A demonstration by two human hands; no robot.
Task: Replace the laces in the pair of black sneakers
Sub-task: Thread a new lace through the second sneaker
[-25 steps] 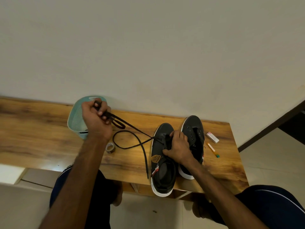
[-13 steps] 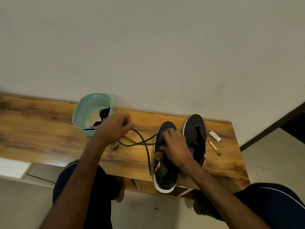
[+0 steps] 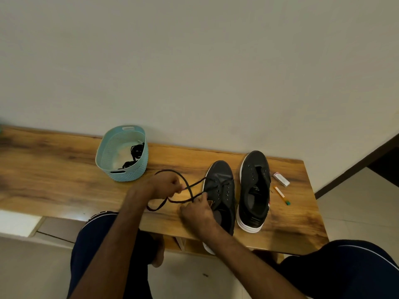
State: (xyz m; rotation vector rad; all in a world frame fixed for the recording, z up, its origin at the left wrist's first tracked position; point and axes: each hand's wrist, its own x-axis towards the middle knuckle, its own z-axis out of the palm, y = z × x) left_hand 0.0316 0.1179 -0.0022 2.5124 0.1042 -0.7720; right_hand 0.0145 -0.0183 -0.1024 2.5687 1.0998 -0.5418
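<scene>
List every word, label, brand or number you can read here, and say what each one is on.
No text here can be read with certainty.
Small white box: reddish print, too small and blurred to read.
Insole of the unlaced sneaker: a pale printed mark, too blurred to read.
Side badge on the sneaker being laced: partly hidden by the right hand, unreadable.

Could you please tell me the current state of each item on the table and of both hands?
Black lace: threaded through the front eyelets only, its loose lengths looped over the table.
Left hand: pinches the lace.
Right hand: pinches the lace beside the sneaker.
Sneaker being laced: upright, mostly unlaced.
Other sneaker: upright, eyelets empty.
Basket: upright, open, holds bundled black laces.
Small box: lying flat.
Pen: lying flat.
</scene>
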